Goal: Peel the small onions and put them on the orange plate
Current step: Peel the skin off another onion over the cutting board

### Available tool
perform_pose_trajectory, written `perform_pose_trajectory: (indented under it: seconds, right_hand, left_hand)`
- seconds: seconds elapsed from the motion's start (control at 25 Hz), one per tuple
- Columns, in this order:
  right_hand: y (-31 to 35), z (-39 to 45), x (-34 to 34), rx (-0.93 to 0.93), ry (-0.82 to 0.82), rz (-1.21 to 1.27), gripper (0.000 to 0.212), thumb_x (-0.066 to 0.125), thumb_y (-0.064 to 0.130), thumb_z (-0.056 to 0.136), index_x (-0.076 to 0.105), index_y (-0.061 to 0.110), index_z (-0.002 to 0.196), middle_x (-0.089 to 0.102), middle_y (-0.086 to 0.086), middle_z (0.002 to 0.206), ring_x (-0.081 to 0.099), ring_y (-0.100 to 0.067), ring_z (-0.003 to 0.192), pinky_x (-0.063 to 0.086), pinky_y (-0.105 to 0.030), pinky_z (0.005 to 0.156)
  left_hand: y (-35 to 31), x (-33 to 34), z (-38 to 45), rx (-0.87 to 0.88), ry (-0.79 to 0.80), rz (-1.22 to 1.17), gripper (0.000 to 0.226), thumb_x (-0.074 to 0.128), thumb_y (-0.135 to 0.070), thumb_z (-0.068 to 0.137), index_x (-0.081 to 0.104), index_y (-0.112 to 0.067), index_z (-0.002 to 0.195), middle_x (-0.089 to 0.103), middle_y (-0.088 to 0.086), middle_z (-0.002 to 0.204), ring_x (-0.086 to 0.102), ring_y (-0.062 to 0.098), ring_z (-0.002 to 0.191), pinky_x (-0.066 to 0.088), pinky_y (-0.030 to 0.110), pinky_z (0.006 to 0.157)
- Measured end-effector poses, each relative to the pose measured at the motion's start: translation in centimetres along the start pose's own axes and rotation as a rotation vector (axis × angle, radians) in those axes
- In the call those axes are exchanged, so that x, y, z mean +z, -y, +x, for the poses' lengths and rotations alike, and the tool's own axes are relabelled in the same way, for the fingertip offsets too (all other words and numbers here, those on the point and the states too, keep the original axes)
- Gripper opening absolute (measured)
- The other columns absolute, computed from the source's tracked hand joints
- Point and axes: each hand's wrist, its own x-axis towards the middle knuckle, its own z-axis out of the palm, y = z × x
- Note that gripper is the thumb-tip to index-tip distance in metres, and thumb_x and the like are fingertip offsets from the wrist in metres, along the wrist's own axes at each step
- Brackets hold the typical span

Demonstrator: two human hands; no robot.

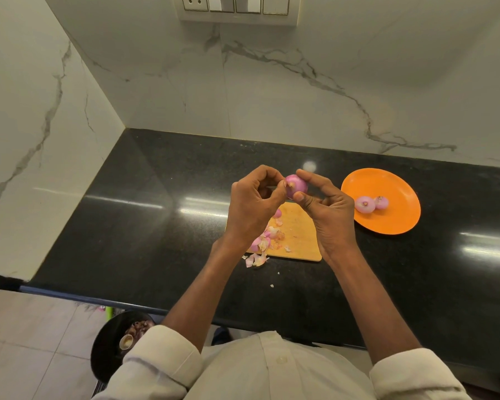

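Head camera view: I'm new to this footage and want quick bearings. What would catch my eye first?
First, the small pink onion held above the black counter, pinched between the left hand and the right hand. Next, the orange plate to the right, holding two peeled onions. Pink skins litter the wooden cutting board below the hands.

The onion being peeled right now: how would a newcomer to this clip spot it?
Start at the black countertop, then the wooden cutting board at its middle. Above it, the left hand and right hand pinch one onion. Unlike the two on the orange plate, it is held in the air.
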Motion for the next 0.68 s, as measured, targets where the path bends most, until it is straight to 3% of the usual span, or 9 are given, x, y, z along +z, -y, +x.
perform_pose_trajectory:
  seconds: [0.32,0.52,0.68]
  right_hand:
    - [0.19,-0.18,0.58,0.071,0.002,0.145,0.041,0.079,0.01,0.082,0.075,0.015,0.123,0.076,-0.002,0.124,0.07,-0.025,0.123,0.06,-0.045,0.099]
    - [0.32,-0.16,0.49,0.122,-0.021,0.211,0.038,0.077,0.008,0.084,0.076,0.018,0.12,0.077,0.002,0.122,0.07,-0.026,0.123,0.062,-0.035,0.091]
    - [0.43,-0.18,0.47,0.104,-0.027,0.154,0.04,0.08,0.013,0.08,0.076,0.021,0.12,0.077,0.001,0.123,0.069,-0.025,0.125,0.059,-0.046,0.1]
  left_hand:
    - [0.27,0.74,-0.46,-0.123,-0.064,-0.121,0.012,0.07,-0.018,0.103,0.071,-0.007,0.108,0.074,0.009,0.098,0.076,0.028,0.09,0.066,0.049,0.082]
    - [0.42,1.06,-0.77,-0.173,-0.057,-0.208,0.016,0.065,-0.016,0.107,0.069,-0.004,0.118,0.074,0.009,0.108,0.076,0.024,0.101,0.066,0.039,0.089]
    - [0.21,0.88,-0.76,-0.225,-0.054,-0.298,0.022,0.076,-0.018,0.1,0.07,-0.004,0.116,0.076,0.009,0.112,0.078,0.023,0.103,0.066,0.049,0.09]
